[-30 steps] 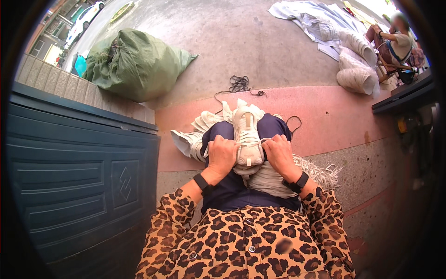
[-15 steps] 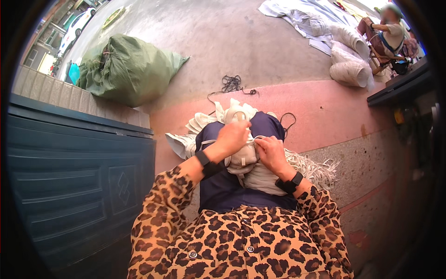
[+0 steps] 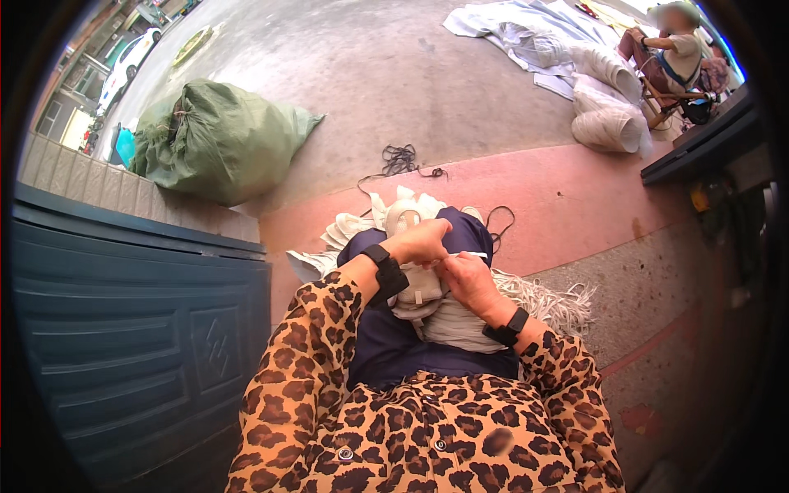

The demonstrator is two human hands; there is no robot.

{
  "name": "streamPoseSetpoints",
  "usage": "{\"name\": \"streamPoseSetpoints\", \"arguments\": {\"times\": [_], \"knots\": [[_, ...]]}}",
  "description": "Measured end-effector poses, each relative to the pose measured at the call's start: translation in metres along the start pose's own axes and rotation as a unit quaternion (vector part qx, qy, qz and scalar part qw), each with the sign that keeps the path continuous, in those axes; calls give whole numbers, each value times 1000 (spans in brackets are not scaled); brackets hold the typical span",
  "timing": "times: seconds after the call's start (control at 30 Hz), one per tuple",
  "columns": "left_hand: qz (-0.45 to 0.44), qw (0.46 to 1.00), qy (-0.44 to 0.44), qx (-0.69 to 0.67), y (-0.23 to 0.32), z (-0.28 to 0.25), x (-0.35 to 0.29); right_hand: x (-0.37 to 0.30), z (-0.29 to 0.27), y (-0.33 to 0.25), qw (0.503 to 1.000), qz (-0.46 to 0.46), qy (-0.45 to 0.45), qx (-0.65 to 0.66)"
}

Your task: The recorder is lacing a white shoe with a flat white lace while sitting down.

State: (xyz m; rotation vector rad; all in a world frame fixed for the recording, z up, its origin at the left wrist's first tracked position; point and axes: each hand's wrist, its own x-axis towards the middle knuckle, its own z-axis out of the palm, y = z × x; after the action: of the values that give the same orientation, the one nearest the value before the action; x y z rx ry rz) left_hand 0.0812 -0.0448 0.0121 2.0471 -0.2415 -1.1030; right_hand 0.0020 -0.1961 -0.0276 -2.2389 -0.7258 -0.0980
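Note:
A beige shoe upper (image 3: pixel 417 297) rests on my lap between my thighs, partly covered by my hands. Over its middle, my left hand (image 3: pixel 421 242) is closed with the fingertips pinched together. My right hand (image 3: pixel 472 283) meets it there, also pinching, and the fingertips almost touch. A pale lace runs between the fingers, though most of it is hidden. Under my right wrist lies a bundle of whitish laces (image 3: pixel 546 304), its loose ends fanned out past my thigh. More pale shoe uppers (image 3: pixel 349 230) are stacked beyond and beside my knees.
A dark cord (image 3: pixel 400 159) lies tangled on the floor ahead. A bulging green sack (image 3: pixel 226 144) stands at left, by a blue panelled door (image 3: pixel 107 320). At far right a seated person (image 3: pixel 675 53) is near wrapped white stacks (image 3: pixel 606 123) and pale sheets (image 3: pixel 501 18).
My left hand has come down and right to meet my right hand at the lace. The whole view has shifted slightly.

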Motion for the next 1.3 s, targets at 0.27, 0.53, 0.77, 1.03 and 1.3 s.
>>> {"name": "streamPoseSetpoints", "arguments": {"times": [0.27,0.53,0.77,1.03,1.3], "knots": [[-13,952,28,-304,-5,-19,-14,3,0,-9,990,-35,-39,-128],[33,857,114,-502,-17,-47,-44,23,-15,-13,961,-186,-55,-195],[-78,951,121,-273,3,-18,-35,103,-179,-124,852,-202,265,405],[44,957,279,61,-65,-15,-74,78,-208,-80,846,89,380,363],[71,969,238,0,-88,12,-83,30,1,-55,983,103,-148,16]]}}
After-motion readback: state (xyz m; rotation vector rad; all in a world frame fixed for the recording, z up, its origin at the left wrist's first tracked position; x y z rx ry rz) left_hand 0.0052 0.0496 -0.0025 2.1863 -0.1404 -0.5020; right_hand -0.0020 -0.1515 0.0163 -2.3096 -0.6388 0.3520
